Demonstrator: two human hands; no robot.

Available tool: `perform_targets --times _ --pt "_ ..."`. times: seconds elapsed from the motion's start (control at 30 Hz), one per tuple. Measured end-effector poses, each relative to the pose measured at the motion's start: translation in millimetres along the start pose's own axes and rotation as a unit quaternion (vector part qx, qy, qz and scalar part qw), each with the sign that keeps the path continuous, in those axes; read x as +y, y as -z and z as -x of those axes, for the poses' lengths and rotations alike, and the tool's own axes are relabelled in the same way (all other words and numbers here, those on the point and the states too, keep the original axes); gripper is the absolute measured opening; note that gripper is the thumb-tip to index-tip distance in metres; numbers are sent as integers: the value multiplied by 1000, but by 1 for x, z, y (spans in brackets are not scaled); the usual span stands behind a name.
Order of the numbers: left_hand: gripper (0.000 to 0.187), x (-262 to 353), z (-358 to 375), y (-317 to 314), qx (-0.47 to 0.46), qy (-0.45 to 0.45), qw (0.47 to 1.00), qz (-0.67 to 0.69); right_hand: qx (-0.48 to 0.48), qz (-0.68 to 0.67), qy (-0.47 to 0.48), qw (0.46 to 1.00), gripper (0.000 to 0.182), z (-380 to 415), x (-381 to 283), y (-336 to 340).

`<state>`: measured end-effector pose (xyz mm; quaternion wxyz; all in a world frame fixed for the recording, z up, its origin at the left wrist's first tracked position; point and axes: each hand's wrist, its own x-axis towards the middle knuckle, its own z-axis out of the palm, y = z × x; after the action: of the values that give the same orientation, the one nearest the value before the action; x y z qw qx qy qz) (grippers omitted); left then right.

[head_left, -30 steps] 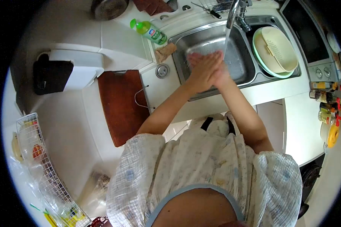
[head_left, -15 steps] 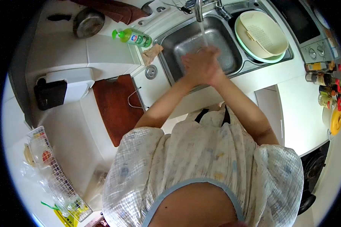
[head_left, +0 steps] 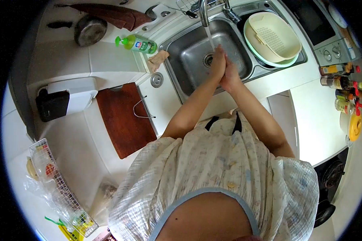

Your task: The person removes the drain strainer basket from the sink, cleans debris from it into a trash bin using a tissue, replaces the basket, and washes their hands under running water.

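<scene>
My left hand (head_left: 218,65) and my right hand (head_left: 230,75) are pressed palm to palm over the steel sink basin (head_left: 188,50). Their fingers lie stretched out, pointing up toward the faucet (head_left: 204,14). A stream of water (head_left: 210,37) falls from the spout onto the fingertips. Neither hand visibly holds anything, though the space between the palms is hidden. Just left of my hands, the drain (head_left: 208,60) shows at the bottom of the basin.
Right of the basin, a cream strainer (head_left: 290,44) sits in a pale green bowl (head_left: 283,64). On the left are a green pump bottle (head_left: 138,43), a crumpled tan cloth (head_left: 158,60), a drain plug (head_left: 157,80) and a brown cutting board (head_left: 124,120). Bottles (head_left: 336,82) line the right counter.
My hands have turned from a blurred, crossed rubbing position to lying palm to palm, uncovering the drain. The view has shifted slightly. Water keeps running.
</scene>
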<state>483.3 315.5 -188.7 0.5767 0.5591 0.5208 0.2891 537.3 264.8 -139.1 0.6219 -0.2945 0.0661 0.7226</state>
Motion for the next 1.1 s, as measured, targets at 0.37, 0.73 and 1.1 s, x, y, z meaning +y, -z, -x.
perform_targets --times 0.37,0.73,1.1 --pt "58 32 12 -15 -3 223 958 181 110 96 23 989 60 -32 -9 19" --pt "56 17 -8 -16 -120 67 928 347 64 90 43 993 43 -32 -18 9" --pt "52 13 -17 0 -232 -202 922 -237 -182 -91 -142 969 34 -85 -37 81"
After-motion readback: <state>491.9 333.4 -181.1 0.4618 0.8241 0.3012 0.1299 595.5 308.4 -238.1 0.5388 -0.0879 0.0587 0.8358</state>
